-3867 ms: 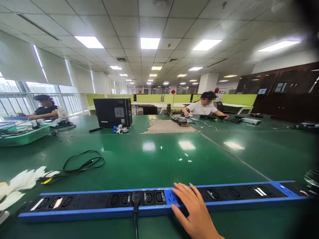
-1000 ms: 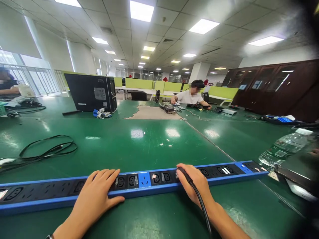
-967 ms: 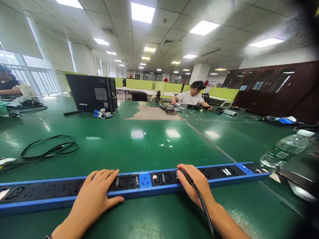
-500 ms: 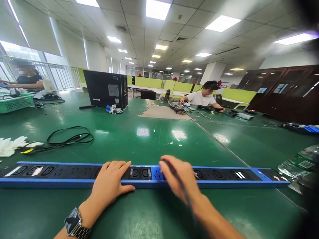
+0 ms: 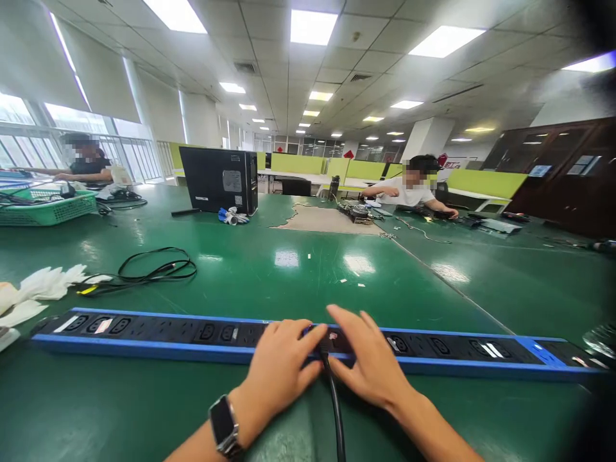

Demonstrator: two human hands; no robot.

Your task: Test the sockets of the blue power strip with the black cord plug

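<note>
Power strip, long and blue-edged, lies flat across the green worktop with its sockets facing up, and a black plug is at the strip between the person's two hands, its cable running back towards the person and out of view below. The left hand lies over the strip just beside the plug, index finger and thumb reaching towards it; whether that grip is clamped on the plug or merely near it cannot be told, since fingers and plug overlap. The right hand is on the other side, its grip apart, thumb and fingers spread with nothing clamped between them. How deep the plug sits in a socket is also hidden. Good handling here probably means keeping the plug square to the strip's face and moving it straight along its pins, with no rocking or twisting. Force seems best put on the plug's body rather than on the cable, which should be left slack so that it does not lever the plug sideways. One hand would do well to brace the strip, as the glossy worktop may let it slide. Fingertips are best kept off the pins and clear of the neighbouring openings.
</note>
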